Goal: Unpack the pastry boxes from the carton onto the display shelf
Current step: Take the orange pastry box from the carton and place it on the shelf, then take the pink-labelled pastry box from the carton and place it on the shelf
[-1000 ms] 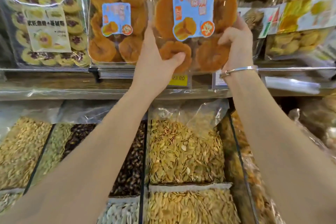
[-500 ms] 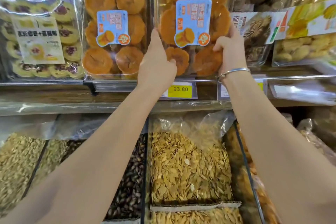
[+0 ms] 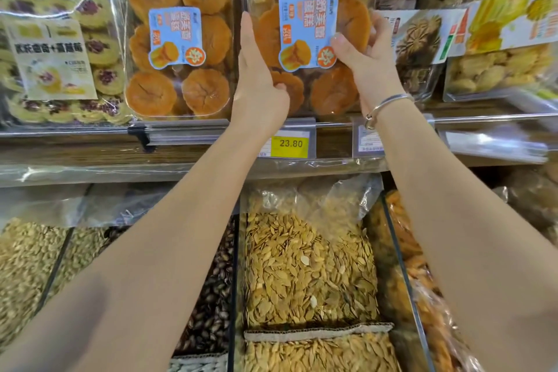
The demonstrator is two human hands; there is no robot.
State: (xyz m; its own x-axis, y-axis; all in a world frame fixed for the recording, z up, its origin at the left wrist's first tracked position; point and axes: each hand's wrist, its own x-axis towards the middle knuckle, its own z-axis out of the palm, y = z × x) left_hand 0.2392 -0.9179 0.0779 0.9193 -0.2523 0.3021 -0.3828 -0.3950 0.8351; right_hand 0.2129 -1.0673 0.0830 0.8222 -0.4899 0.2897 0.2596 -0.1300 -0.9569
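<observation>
While both arms reach out over the open seed bins (image 3: 308,269) nearest the viewer, anything that slips from the shelf above would likely fall straight into them, and the loose plastic liner (image 3: 329,193) at the bins' far edge offers nothing to stop it. Beyond the bins runs the front rail of the display shelf (image 3: 90,157), with a yellow price tag (image 3: 290,143) clipped to it. The pastry box (image 3: 308,39) stands upright just above that rail, its lower edge seemingly at or on the shelf lip, though the hands hide the contact. The left hand (image 3: 259,81) has its grip clenched round the box's lower left side, thumb on the front; the right hand (image 3: 365,54) grips the right side, fingertips pressed on the blue label (image 3: 308,27). A bracelet (image 3: 383,106) hangs at the right wrist, close to the rail, and could catch on a tag holder as the hand withdraws.

Room is tight. On the left, a matching box (image 3: 179,42) stands just beside, with only a narrow gap for the left fingers; on the right, a box of dark cookies (image 3: 419,39) sits close against the right knuckles. Pulling the fingers out sideways could nudge either neighbour. If released before the base is fully seated, the box may tip forward off the rail. Farther back, the shelf depth is hidden behind the boxes, so I cannot tell how much room remains to push it in.
</observation>
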